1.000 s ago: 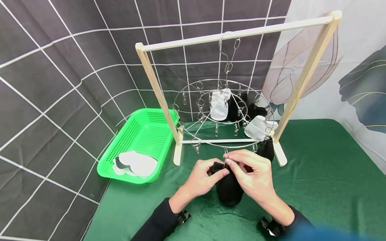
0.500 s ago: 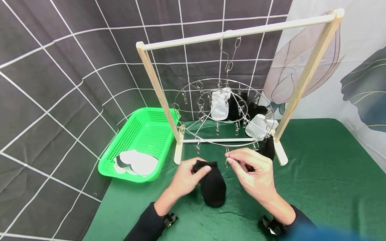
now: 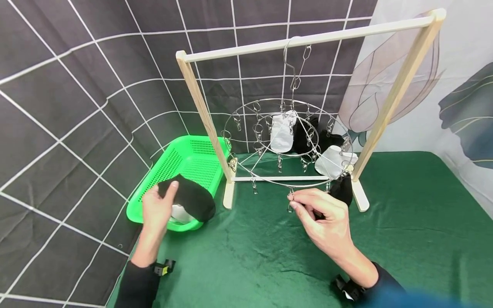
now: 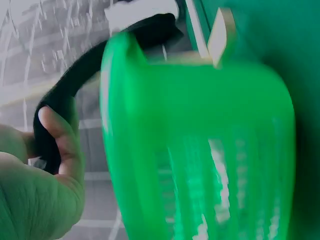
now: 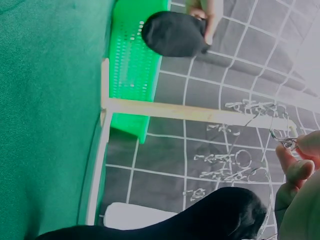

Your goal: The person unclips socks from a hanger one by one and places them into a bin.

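Head view: your left hand (image 3: pixel 157 209) pinches a soft, matte black cloth sock (image 3: pixel 195 201) between thumb and fingers, held up over the near end of the green perforated plastic basket (image 3: pixel 196 171). It hides most of the white fabric (image 3: pixel 181 214) in there. Your right hand (image 3: pixel 323 216) has its fingers curled in, pinching a thin shiny metal clip (image 3: pixel 290 209) on the near edge of the round wire hanger (image 3: pixel 265 181).

Left wrist view: pretty blurry tbh. The sock shows as a dark curved strip, your hand's cut off at the left edge, and the basket's slots are smeared.

Right wrist view: your right hand is cropped at the edge, and a second black sock (image 5: pixel 215 215) partly covers a smooth white piece (image 5: pixel 132 216).
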`<state>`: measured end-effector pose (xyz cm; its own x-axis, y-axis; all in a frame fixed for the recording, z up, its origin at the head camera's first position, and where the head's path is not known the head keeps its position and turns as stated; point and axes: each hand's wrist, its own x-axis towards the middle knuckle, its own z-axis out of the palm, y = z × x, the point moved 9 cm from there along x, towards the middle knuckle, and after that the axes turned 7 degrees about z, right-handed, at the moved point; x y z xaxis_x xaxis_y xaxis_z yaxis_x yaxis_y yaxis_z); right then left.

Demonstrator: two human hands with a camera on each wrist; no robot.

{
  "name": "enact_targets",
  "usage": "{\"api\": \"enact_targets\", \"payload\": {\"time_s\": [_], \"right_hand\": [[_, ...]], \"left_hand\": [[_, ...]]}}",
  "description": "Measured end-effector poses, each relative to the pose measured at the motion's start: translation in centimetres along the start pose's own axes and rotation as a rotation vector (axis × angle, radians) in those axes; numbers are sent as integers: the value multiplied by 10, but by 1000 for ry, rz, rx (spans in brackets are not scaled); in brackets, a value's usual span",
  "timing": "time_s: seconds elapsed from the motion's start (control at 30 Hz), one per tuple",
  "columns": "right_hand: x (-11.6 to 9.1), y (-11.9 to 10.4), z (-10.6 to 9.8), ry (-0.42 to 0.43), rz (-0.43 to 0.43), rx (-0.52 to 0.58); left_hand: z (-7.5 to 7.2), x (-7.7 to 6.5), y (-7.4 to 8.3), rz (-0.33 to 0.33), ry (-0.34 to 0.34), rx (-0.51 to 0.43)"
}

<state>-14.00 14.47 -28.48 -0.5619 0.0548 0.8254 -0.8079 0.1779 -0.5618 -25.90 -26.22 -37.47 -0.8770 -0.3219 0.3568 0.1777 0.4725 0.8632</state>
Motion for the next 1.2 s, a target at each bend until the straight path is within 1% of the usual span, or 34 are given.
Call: {"api": "enact_targets", "payload": {"time_s": [0.03,0.1,0.2,0.27,0.33,0.4,0.43,0.5,0.6,0.7,0.77,0.8,0.87,0.9,0.93,1.0,1.03,1.1,1.13,1.2], "right_hand": [[0,0,0,-1,0,-4],[0,0,0,-4,1,-12],[0,-2,1,-6,-2,-23],[0,-2,1,-8,-5,-27],[0,-2,1,-9,-8,-29],[-1,-1,1,-11,-9,-29],[-1,-1,1,-13,-9,-27],[-1,0,1,-15,-12,-28],[-1,0,1,-18,-16,-28],[0,-2,1,-24,-22,-31],[0,-3,1,-30,-27,-40],[0,-3,1,-32,-29,-46],[0,-2,1,-36,-30,-61],[0,-3,0,-37,-33,-66],[0,-3,0,-37,-39,-74],[0,-6,1,-37,-57,-91],[0,-8,2,-36,-72,-101],[0,-12,4,-35,-103,-129],[0,-15,5,-35,-120,-147],[0,-19,7,-38,-152,-178]], "left_hand": [[-7,4,-7,-27,20,-1],[-16,9,-22,-85,21,-7],[-22,14,-39,-149,-27,22],[-26,16,-47,-163,-49,73],[-30,18,-53,-167,-51,133],[-33,20,-58,-175,-50,164],[-34,21,-59,-175,-54,179],[-33,23,-62,-176,-83,197],[-34,24,-62,-177,-119,241],[-37,25,-60,-177,-115,300],[-36,26,-56,-155,-105,334],[-35,27,-52,-132,-93,352],[-31,28,-41,-56,-66,376],[-28,27,-33,-8,-53,382],[-23,26,-24,43,-41,389],[-13,20,3,173,-17,377],[-6,14,20,255,-9,364],[10,-4,63,462,-14,310],[19,-17,88,584,-23,269],[36,-48,140,848,-51,158]]}}
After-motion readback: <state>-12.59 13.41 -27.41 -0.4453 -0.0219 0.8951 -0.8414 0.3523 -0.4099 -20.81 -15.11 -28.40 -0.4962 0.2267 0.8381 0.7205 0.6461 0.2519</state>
